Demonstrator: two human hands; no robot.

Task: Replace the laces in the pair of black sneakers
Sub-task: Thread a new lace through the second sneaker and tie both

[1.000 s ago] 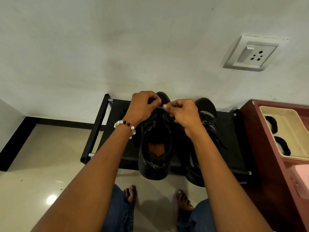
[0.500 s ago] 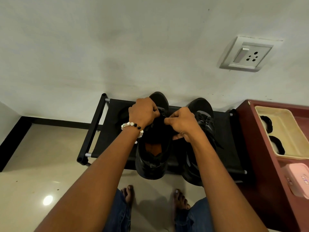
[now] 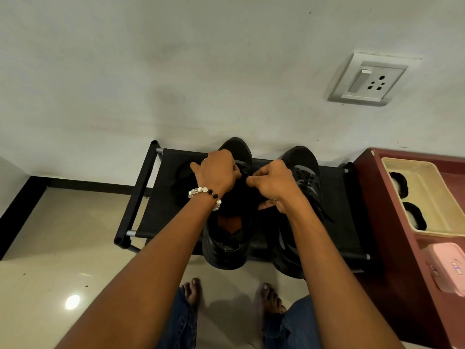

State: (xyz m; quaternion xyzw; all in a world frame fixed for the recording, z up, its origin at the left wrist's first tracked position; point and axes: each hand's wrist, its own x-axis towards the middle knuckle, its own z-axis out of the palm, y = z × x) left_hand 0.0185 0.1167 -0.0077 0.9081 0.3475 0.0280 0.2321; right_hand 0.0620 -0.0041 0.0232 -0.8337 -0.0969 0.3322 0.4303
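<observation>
Both hands lower than 1 s ago: then raised over the toe end w/ a short lace stretch pulled taut between them, now dropped onto the eyelet area of the left sneaker. Left hand curled, knuckles up, fingers tucked at the shoe's upper; prob. pinching lace, but lace itself not visible, so can't tell for sure. Right hand also curled, index tip meeting left hand's fingers, thumb tucked below toward the tongue; same doubt re what's gripped. Beaded bracelet on left wrist.

Likely meaning: one pull finished, now working the next eyelet; lacing of this shoe still in progress, not done.

Left sneaker on black shoe rack, between the forearms, long axis running away from wearer: toe toward wall, heel overhanging rack's near edge, opening up, orange insole showing. Right sneaker just beside, parallel, same heading, laced already by the look of it. Bare feet on floor below
</observation>
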